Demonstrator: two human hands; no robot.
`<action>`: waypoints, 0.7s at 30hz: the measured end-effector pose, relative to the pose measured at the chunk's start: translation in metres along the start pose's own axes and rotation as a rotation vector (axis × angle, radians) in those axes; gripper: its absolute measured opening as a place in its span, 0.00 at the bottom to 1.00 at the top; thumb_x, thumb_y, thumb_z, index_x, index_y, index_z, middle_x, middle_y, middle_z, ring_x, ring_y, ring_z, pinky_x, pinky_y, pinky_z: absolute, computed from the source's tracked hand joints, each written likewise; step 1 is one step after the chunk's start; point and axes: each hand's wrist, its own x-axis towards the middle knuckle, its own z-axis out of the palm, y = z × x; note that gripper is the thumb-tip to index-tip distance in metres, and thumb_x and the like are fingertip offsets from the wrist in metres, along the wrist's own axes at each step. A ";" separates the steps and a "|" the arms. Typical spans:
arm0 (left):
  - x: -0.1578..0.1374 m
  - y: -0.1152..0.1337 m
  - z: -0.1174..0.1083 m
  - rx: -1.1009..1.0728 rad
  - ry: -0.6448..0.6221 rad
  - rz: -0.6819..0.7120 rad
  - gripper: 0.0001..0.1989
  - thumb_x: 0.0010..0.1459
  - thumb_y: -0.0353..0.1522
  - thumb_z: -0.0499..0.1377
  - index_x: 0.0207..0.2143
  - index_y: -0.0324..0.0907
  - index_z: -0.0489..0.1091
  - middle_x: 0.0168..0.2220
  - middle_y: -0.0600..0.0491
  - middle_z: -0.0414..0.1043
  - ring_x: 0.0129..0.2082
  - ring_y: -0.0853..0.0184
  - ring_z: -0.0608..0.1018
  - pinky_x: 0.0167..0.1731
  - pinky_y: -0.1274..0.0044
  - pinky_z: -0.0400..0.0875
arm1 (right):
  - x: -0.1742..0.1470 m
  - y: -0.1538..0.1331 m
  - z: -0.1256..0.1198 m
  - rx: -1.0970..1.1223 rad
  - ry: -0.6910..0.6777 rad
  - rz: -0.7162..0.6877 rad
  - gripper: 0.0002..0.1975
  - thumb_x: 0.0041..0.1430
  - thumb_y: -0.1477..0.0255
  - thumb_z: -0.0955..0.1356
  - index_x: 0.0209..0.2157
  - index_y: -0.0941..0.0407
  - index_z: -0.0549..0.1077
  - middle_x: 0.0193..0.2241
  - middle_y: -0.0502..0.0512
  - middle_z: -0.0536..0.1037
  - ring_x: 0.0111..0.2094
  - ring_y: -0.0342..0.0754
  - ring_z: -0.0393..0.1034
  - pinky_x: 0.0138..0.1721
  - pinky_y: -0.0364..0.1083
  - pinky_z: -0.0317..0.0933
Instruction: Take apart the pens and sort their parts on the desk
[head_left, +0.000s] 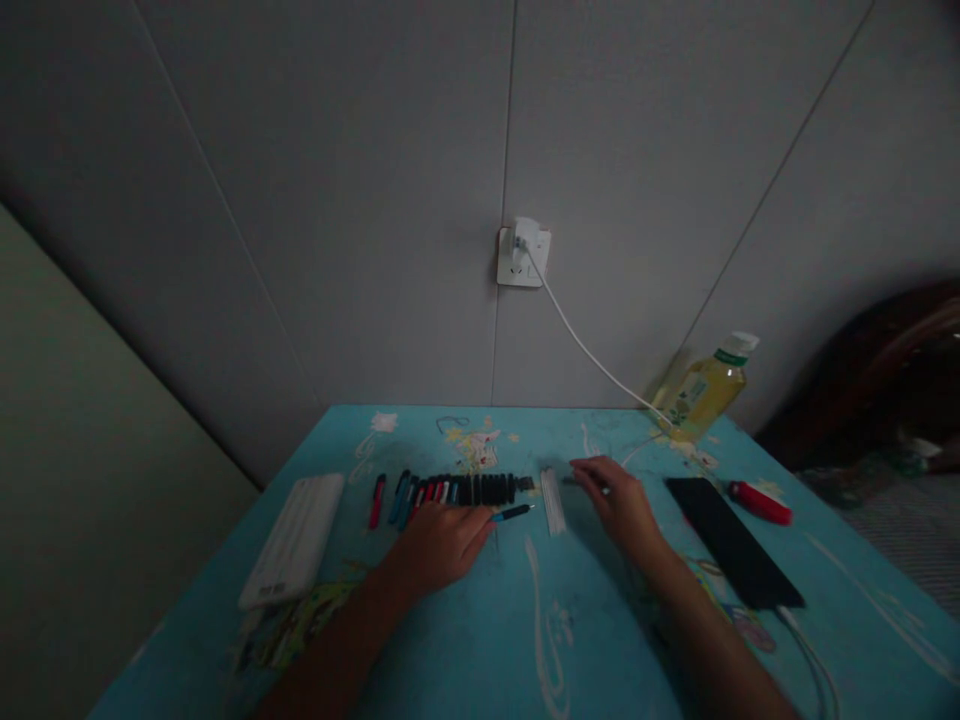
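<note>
Left grip [448,543] holds a blue-and-black pen [513,513], tip pointing right.

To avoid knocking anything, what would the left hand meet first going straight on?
Likely the white sticks, with the pen in the left hand touching them first; depth is hard to judge.

on table [480,640], clock centred on stick bundle [553,502]: pen row [489,489] at 9, box [294,540] beyond it, left hand [446,543] at 8, right hand [624,507] at 3, slab [733,541] beyond it, bottle [703,394] at 2. wall outlet [514,273] at 12, behind table.
</note>
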 end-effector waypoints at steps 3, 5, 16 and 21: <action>-0.001 0.001 0.000 0.014 -0.016 -0.003 0.14 0.69 0.36 0.48 0.46 0.43 0.71 0.33 0.51 0.79 0.31 0.63 0.81 0.32 0.73 0.72 | 0.007 0.036 -0.020 -0.266 0.064 0.056 0.16 0.65 0.65 0.62 0.44 0.57 0.77 0.41 0.61 0.79 0.41 0.53 0.73 0.45 0.50 0.64; -0.001 0.000 0.001 0.024 -0.015 0.003 0.14 0.69 0.36 0.48 0.48 0.44 0.71 0.34 0.51 0.79 0.31 0.63 0.81 0.32 0.73 0.72 | 0.008 0.058 -0.027 -0.416 0.026 0.112 0.17 0.66 0.67 0.61 0.45 0.59 0.77 0.40 0.62 0.78 0.41 0.54 0.73 0.45 0.49 0.63; 0.000 0.001 -0.001 0.003 -0.032 0.022 0.13 0.68 0.35 0.49 0.48 0.43 0.71 0.34 0.52 0.79 0.31 0.63 0.81 0.31 0.73 0.72 | 0.002 0.071 -0.024 -0.615 -0.167 0.090 0.16 0.67 0.71 0.61 0.43 0.58 0.79 0.38 0.63 0.77 0.41 0.51 0.71 0.46 0.45 0.60; -0.001 0.001 0.003 0.014 -0.036 0.012 0.14 0.68 0.36 0.49 0.50 0.44 0.70 0.35 0.52 0.79 0.31 0.62 0.81 0.31 0.72 0.72 | 0.002 0.060 -0.025 -0.742 -0.232 0.083 0.16 0.67 0.72 0.60 0.46 0.57 0.78 0.41 0.63 0.76 0.43 0.51 0.71 0.47 0.45 0.59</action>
